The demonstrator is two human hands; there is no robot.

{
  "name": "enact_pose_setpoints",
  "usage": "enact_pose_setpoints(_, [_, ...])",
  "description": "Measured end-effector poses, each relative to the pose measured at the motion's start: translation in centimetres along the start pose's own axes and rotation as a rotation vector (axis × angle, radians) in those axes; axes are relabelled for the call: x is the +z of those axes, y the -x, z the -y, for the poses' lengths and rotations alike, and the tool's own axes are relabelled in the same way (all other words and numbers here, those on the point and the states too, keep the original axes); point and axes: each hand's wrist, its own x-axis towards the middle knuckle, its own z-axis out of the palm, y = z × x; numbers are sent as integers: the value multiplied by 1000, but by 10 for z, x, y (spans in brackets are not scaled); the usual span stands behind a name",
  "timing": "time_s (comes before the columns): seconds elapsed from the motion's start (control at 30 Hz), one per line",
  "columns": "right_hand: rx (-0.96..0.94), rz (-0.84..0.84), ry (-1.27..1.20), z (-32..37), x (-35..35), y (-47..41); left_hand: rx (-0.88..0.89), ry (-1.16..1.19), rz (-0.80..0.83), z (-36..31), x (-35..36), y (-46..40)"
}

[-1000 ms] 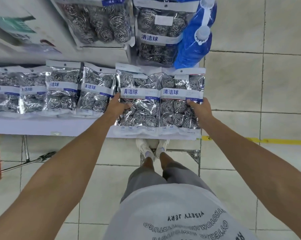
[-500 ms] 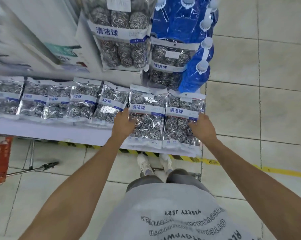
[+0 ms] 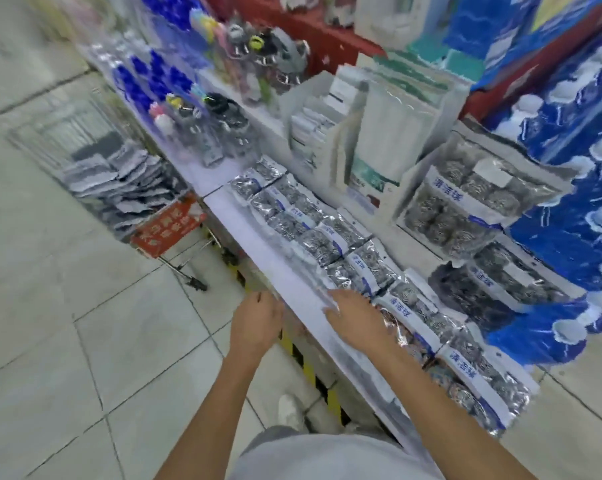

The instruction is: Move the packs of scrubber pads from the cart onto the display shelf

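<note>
Several silver scrubber packs [image 3: 330,237] with white and blue labels lie in a row along the white display shelf [image 3: 278,268]. My right hand [image 3: 356,315] rests flat, fingers apart, on the near packs at the shelf's front edge. My left hand [image 3: 256,323] hangs off the shelf over the floor, fingers loosely curled, holding nothing. At the far left the wire cart [image 3: 95,150] holds a pile of more scrubber packs [image 3: 119,183]. The view is blurred.
Bigger scrubber packs [image 3: 465,202] stand behind the row, next to blue bottles [image 3: 569,237] on the right. White boxed goods [image 3: 368,133] and hanging brushes [image 3: 230,109] fill the shelf further back. A red sign [image 3: 169,225] hangs on the cart. Tiled floor lies to the left.
My view has swung left toward the cart. My left hand has come off the packs and away from the shelf. My right hand has slid onto the packs' near edge.
</note>
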Motion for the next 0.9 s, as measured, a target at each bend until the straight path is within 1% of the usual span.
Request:
enact_pose_setpoints(0.13, [-165, 32, 97, 61, 4, -34, -166, 37, -123, 65, -27, 21])
enact_pose_setpoints(0.23, [-254, 41, 162, 113, 9, -63, -271, 45, -178, 116, -44, 26])
enact_pose_setpoints(0.37, [-363, 71, 227, 183, 28, -97, -360, 80, -246, 174, -65, 31])
enact_pose_setpoints(0.47, [-416, 71, 236, 229, 45, -122, -393, 86, -298, 214, -78, 28])
enact_pose_setpoints(0.7, [-537, 139, 273, 316, 80, -185, -499, 110, -304, 287, -101, -1])
enact_pose_setpoints(0.9, [-548, 186, 280, 368, 106, -277, -541, 118, -263, 352, -132, -81])
